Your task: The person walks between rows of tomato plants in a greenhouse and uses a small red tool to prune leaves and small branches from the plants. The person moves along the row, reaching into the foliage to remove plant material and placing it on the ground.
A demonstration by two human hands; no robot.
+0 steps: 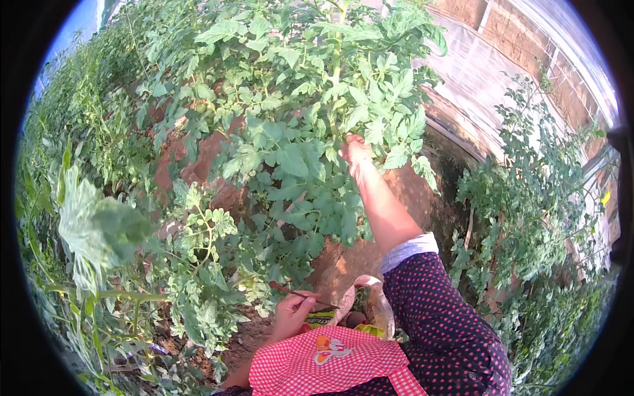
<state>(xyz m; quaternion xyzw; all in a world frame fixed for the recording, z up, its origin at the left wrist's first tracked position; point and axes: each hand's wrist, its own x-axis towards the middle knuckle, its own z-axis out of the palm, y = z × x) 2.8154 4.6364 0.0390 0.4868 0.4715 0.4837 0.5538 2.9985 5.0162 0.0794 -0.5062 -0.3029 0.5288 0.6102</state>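
My left hand [293, 313], low in the view above the apron, grips a thin dark stick-like tool [302, 295] with a reddish end. The tool's exact kind is unclear. My right arm stretches forward, and my right hand [357, 151] is among the leaves beside the main stem of a tall tomato plant [335, 74]. Foliage and glare obscure its fingertips, so any hold on the stem or a leaf cannot be made out. Just right of my left hand is an open bag [386, 317] with a pale strap [346, 302] and a round dark object [355, 319] inside.
Dense tomato foliage [99, 123] fills the left side, with a large leaf [101, 227] close to the camera. Green tomatoes [204, 108] hang further back. More plants [525, 213] grow at right, before a wall with pale sheeting [475, 84]. Bare soil [342, 262] shows between.
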